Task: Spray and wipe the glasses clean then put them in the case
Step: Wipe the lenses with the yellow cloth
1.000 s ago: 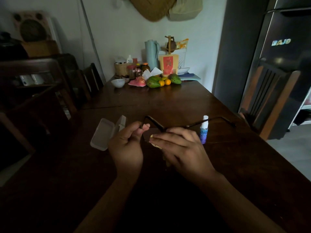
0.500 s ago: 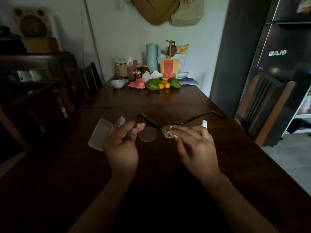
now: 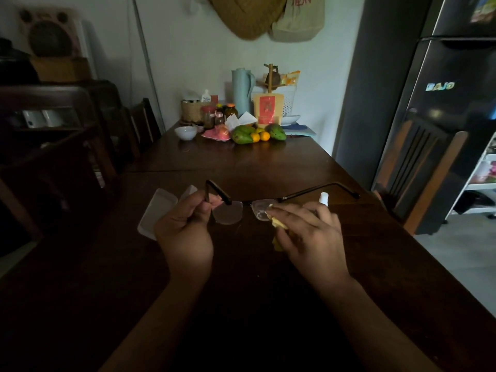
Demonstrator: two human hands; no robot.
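Note:
The glasses (image 3: pixel 228 214), thin dark frame with both arms unfolded, are held above the dark wooden table (image 3: pixel 255 162). My left hand (image 3: pixel 185 232) pinches the frame at its left hinge. My right hand (image 3: pixel 308 234) presses a small yellow cloth (image 3: pixel 277 224) against the right lens, covering part of it. A clear open glasses case (image 3: pixel 158 208) lies on the table just left of my left hand. Behind my right hand only the white top of the spray bottle (image 3: pixel 324 198) shows.
At the table's far end stand a white bowl (image 3: pixel 185 132), mangoes and oranges (image 3: pixel 255 134), jars, a blue jug (image 3: pixel 241 88) and a packet. Wooden chairs flank the table on the left (image 3: pixel 145 124) and right (image 3: pixel 424 170). A dark fridge (image 3: pixel 456 103) stands at right.
The glasses turned from hidden behind my hands to lenses facing me. My right hand shifted with the cloth onto the right lens and covers most of the spray bottle.

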